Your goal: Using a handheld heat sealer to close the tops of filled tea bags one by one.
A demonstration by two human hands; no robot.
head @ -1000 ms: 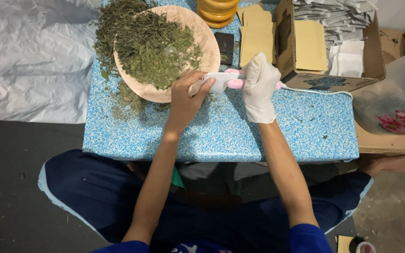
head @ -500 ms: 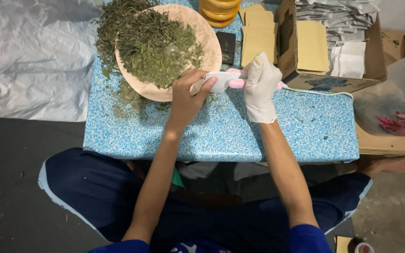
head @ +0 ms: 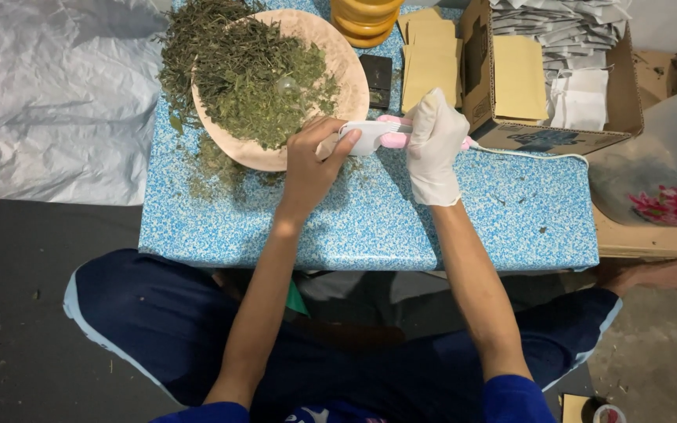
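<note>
- The bare left hand [head: 311, 168] pinches a small tan paper pouch [head: 327, 146] between thumb and fingertips, just beside the near rim of the round pinkish-beige plate [head: 352, 82] heaped with dried green herb leaves [head: 252, 74].
- The right hand [head: 435, 145], in a white disposable glove, is closed around the handle of a small white-and-pink handheld sealer [head: 376, 135], whose white head meets the pouch's edge; its thin white cord [head: 530, 153] trails off to the right.
- Pouch and sealer both sit above the blue-and-white speckled surface [head: 503, 215], at its far middle.
- To seal well, the pouch mouth should probably lie flat and straight in the sealer's head, free of herb crumbs; I cannot tell from here whether the edge is clean.
- Left fingertips look close to the head; keeping them back on the pouch body seems wise.
- A steady, even squeeze likely gives a better seam than a quick nip.
- The cord runs near the open brown cardboard box [head: 558, 129] of tan and white packets; slack there would avoid tugging the tool.
- Loose herb lies scattered on the surface beside the plate and could stick to a fresh seam.
</note>
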